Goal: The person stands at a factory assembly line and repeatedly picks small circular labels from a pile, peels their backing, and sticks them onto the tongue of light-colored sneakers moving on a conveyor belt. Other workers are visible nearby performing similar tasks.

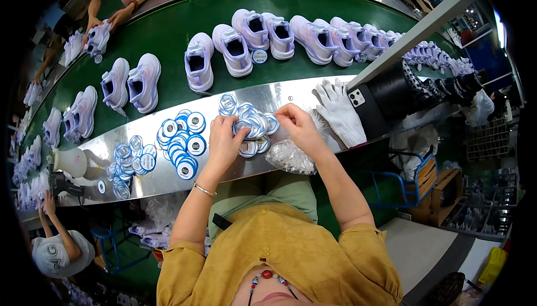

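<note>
My left hand (225, 144) is curled over the left side of a heap of round blue-and-white tags (258, 122), thumb and fingers closed on tags there. At the heap's right edge my right hand (302, 128) makes a pinch; whatever sits between its fingertips is too small to make out. A clear plastic bag of small clear pieces (291, 158) lies just below the right hand. Left of my left hand, more round tags (180, 144) are spread in overlapping rows on the metal ledge (226, 166), with another cluster of tags (131, 163) farther left.
White-lilac sneakers (199, 62) stand along the green conveyor belt (168, 32) beyond the ledge. A white glove (341, 113) and a black phone (369, 110) lie to the right, under a slanted metal bar (419, 32). A tagging gun (64, 186) lies far left. Co-workers handle shoes at the upper and lower left.
</note>
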Motion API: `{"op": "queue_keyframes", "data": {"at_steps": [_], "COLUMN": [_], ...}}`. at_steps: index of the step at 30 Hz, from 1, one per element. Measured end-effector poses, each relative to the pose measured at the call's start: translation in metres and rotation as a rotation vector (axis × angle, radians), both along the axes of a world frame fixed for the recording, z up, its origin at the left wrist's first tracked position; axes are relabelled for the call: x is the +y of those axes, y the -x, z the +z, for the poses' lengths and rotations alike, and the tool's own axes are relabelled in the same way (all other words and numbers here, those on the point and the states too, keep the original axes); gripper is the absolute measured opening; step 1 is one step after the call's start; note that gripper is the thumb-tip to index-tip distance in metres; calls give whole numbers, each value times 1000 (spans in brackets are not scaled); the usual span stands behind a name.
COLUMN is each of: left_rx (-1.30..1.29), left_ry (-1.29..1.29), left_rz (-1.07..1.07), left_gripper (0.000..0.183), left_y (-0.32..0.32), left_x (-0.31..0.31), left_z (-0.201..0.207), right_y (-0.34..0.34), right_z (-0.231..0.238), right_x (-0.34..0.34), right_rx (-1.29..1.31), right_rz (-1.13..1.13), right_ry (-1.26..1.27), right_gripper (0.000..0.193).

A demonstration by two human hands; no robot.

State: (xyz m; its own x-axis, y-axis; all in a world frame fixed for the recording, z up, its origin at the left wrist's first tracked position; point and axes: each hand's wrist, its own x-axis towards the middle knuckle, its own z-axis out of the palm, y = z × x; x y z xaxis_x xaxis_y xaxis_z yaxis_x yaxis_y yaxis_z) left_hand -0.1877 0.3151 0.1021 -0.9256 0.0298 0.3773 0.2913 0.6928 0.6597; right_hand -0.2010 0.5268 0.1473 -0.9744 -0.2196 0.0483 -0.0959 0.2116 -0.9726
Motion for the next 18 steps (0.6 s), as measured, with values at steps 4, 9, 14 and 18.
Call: {"op": "queue_keyframes", "data": {"at_steps": [4, 9, 14, 18], "left_rx": [-269, -411, -528, -442], "left_ry": [-369, -707, -920, -1095], "left_rz": [-33, -96, -83, -115], "left_gripper": [26, 11, 11, 10], "left_y": [4, 3, -2, -13], "left_x": [-1, -7, -11, -2], "left_z": [-1, 4, 6, 13], "right_y": [-1, -7, -8, -4], "right_z": [2, -8, -11, -17], "right_x": [-9, -22, -33, -49], "right_rx": [-31, -56, -50, -52], "right_rz": [53, 11, -7, -10], "right_ry": [-91, -120, -169, -66], "right_gripper": [11, 12, 11, 13]}}
